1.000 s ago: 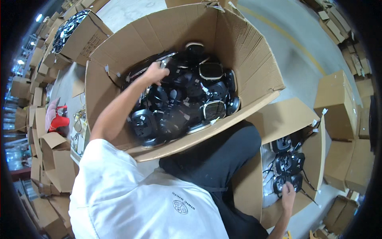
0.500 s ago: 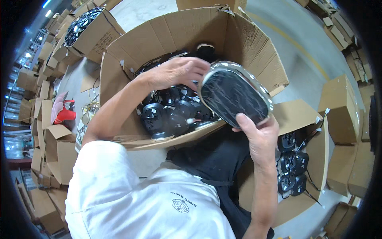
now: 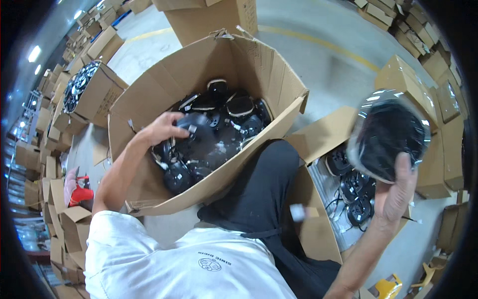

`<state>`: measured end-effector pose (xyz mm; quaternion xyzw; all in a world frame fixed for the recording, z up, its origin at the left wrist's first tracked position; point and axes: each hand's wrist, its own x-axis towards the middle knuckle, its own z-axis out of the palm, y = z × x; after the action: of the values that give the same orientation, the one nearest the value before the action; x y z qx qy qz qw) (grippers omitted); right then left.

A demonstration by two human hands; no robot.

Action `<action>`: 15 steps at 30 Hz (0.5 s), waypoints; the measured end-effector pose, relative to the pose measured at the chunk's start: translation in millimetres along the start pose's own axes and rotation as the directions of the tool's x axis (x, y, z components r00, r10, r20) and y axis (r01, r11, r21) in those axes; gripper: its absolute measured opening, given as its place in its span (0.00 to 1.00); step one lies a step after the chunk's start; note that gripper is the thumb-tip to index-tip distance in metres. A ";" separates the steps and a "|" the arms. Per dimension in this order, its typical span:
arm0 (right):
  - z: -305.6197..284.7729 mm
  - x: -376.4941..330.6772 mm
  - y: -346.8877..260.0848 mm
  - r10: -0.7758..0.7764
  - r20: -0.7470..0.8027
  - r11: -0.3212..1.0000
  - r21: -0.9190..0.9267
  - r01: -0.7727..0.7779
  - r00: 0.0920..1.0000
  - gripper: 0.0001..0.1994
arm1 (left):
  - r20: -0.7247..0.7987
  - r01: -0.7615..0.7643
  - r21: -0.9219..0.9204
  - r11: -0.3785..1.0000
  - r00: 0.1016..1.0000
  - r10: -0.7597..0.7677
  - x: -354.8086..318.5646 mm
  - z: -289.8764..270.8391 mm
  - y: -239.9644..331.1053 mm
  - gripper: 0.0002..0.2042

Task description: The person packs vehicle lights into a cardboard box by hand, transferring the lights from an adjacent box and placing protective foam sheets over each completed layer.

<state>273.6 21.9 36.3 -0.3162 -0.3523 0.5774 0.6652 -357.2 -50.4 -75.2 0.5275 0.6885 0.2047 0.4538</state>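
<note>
Black case (image 3: 388, 134): Rounded and glossy, it hangs aloft at right, overlapping the far end of the right carton (image 3: 316, 212) in view.
Shell: It looks stiff and light enough for one hand, its shiny face likely slippery and easily scratched; the rim seems the safest hold.
Right hand (image 3: 398, 197): Closed on the case's near edge, thumb across the face.
Left hand (image 3: 162, 128): Half curled at a blurred black part (image 3: 195, 124) inside the large carton (image 3: 149, 82); how firmly it grips cannot be told.
Right carton: Black round pieces (image 3: 359, 212) sit inside.
</note>
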 end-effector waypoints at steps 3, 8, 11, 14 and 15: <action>22.8 1.7 6.8 0.086 0.147 0.844 -0.536 0.006 0.985 0.31 | 0.214 -0.175 -0.314 0.933 0.945 0.249 -0.4 18.3 141.9 0.31; 10.9 -6.1 50.2 0.262 0.250 0.828 -0.554 -0.084 0.932 0.24 | 0.440 -0.387 -0.282 0.878 0.761 0.477 -12.7 114.1 301.5 0.45; -15.5 -12.3 44.9 0.255 0.243 0.866 -0.487 -0.110 0.936 0.20 | 0.482 -0.409 -0.236 0.881 0.738 0.472 1.7 166.5 336.8 0.40; -47.3 -16.7 34.5 0.167 0.180 0.925 -0.370 -0.091 0.969 0.20 | 0.447 -0.448 -0.183 0.875 0.754 0.480 11.4 212.5 353.9 0.33; -73.3 -14.3 45.0 0.196 0.187 0.936 -0.329 -0.127 0.962 0.27 | 0.373 -0.558 -0.111 0.822 0.743 0.555 15.0 226.6 357.2 0.33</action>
<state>309.0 12.6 -42.8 -0.3809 -0.4829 0.5980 0.5139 25.9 47.2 76.0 0.7401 0.3962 0.2191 0.4973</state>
